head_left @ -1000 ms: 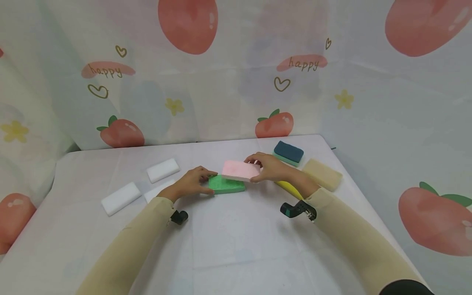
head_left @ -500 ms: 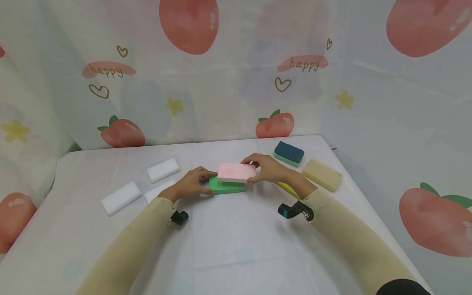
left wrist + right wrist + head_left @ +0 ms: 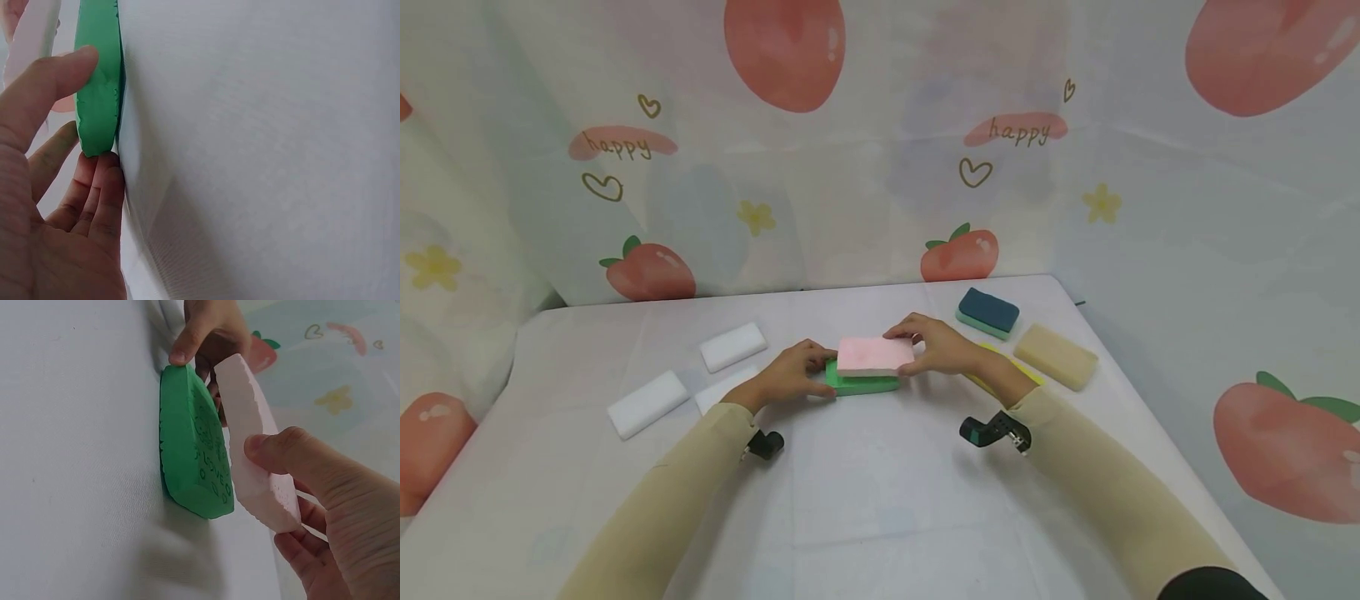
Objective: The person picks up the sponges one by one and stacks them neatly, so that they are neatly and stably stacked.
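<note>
A green sponge [image 3: 867,386] lies on the white-covered table with printed marks, including the word LOVE, on its top [image 3: 209,450]. My left hand [image 3: 790,372] holds its left end, thumb on the near side and fingers around the end and far side, as the left wrist view also shows. Above it is a pale pink sponge [image 3: 874,354], which my right hand [image 3: 943,346] grips by its right end between thumb and fingers. In the right wrist view a narrow gap separates the pink sponge [image 3: 250,425] from the green one, and the pink one is slightly tilted.
Left of my hands lie white sponges [image 3: 733,346], one partly behind my left wrist. To the right are a dark blue and green sponge [image 3: 988,308] and a beige sponge [image 3: 1056,357]. A yellow thing [image 3: 1034,377] is mostly hidden beneath my right forearm.
My right hand has brought the pink sponge leftward and slightly nearer to me, so it now covers most of the green sponge's top. The left hand has stayed in place.
</note>
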Demonstrator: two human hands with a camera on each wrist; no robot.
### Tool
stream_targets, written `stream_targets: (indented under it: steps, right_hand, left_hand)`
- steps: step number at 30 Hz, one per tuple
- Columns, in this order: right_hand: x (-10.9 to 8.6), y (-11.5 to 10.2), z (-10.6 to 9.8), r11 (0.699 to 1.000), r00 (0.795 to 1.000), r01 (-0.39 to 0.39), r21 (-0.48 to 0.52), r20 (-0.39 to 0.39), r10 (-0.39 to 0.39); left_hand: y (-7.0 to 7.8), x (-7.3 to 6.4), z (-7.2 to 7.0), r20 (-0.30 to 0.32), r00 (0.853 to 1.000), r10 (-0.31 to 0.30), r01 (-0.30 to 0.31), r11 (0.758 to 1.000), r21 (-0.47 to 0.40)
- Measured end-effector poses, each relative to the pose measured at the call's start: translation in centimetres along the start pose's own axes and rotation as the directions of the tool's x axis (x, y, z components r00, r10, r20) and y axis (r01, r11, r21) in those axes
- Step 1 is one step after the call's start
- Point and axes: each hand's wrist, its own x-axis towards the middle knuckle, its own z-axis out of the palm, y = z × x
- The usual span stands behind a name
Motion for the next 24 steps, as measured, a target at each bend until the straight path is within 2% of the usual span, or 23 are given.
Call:
stream_targets:
  steps: [10, 24]
  right_hand:
    - [0.3, 0.1, 0.6, 1.000, 1.000, -0.013, 0.017, 0.015, 0.012]
    - [0.7, 0.1, 1.2, 1.000, 1.000, 0.011, 0.027, 0.022, -0.011]
  left_hand:
    - [0.1, -0.2, -0.1, 0.003, 1.000, 0.006, -0.006, 0.999, 0.043]
    - [0.2, -0.1, 0.1, -0.006, 1.000, -0.019, 0.019, 1.000, 0.019]
